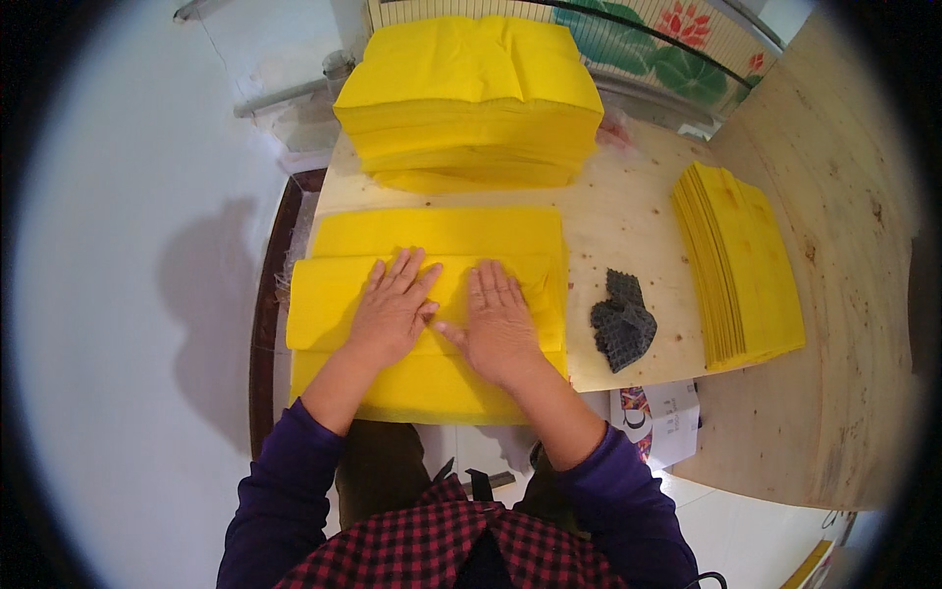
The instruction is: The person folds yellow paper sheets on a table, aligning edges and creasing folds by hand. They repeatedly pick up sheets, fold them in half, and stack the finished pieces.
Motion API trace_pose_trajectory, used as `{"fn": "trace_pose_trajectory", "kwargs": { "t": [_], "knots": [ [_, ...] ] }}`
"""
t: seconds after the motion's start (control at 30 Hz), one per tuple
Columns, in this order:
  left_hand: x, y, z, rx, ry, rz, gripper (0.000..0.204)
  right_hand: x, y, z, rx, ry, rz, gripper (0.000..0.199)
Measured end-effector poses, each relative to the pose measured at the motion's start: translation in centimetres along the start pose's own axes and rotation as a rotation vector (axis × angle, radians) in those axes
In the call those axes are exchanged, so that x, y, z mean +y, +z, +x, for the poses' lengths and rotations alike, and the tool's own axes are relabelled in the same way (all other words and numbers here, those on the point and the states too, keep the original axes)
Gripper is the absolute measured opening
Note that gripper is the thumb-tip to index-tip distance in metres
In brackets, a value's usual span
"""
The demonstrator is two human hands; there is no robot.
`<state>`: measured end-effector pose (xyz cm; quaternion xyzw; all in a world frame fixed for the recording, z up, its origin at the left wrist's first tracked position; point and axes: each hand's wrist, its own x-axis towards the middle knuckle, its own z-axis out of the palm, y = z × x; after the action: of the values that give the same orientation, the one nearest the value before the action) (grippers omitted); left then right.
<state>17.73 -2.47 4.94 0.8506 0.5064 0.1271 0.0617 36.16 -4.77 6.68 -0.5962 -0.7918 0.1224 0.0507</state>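
At the near left of the table (638,216), the cloth (329,314) lies flat beneath both hands. It is yellow and layered: a middle band crosses it from side to side, with more cloth showing on the far and near sides. At left, the band projects slightly beyond the cloth below. The fingertips of both hands rest on the band, toward its far edge.

Markings, left to right: the panel (682,59) behind the table carries a painted red flower and green leaves. Under the table's near edge, at right, a white package (675,422) bears a multicoloured strip, one large dark character and smaller lines too fine to read.

Left hand (391,312): open, palm down, fingers moderately spread and pointing away from the body, thumb angled right; it holds nothing and lies on the cloth. Right hand (496,324): open, palm down, four fingers nearly together, thumb extended left toward the other hand; it likewise lies on the cloth.

Surroundings, left to right: a tall yellow stack (471,74) stands beyond the cloth; a crumpled grey scrap (625,324) lies right of it; a yellow pile (751,265) sits at far right.
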Motion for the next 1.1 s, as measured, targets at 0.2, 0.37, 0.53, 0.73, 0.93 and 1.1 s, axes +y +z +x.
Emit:
{"fn": "trace_pose_trajectory", "kwargs": {
  "t": [0.2,0.37,0.53,0.73,0.93,1.1],
  "knots": [
    [0.1,0.1,-0.1,0.017,0.002,0.001,0.05,3.1,-0.1,-0.3,0.077,0.122,-0.011,0.087],
    [0.2,0.2,-0.1,0.029,-0.003,0.007,0.05,2.8,-0.3,-0.5,0.083,0.151,-0.087,0.091],
    [0.1,0.2,-0.2,0.029,-0.001,0.021,0.05,1.9,0.4,-0.3,0.106,0.121,-0.045,0.091],
    [0.0,0.3,-0.1,0.006,-0.007,0.028,0.049,6.1,0.1,-1.2,0.153,0.261,-0.048,0.086],
    [-0.2,0.3,0.0,0.011,0.004,0.016,0.049,12.6,-0.2,-5.1,0.648,0.344,0.799,0.074],
    [-0.2,-0.1,0.1,0.015,0.018,-0.032,0.048,12.8,0.3,-6.9,0.588,0.244,1.498,0.073]
  ]
}}
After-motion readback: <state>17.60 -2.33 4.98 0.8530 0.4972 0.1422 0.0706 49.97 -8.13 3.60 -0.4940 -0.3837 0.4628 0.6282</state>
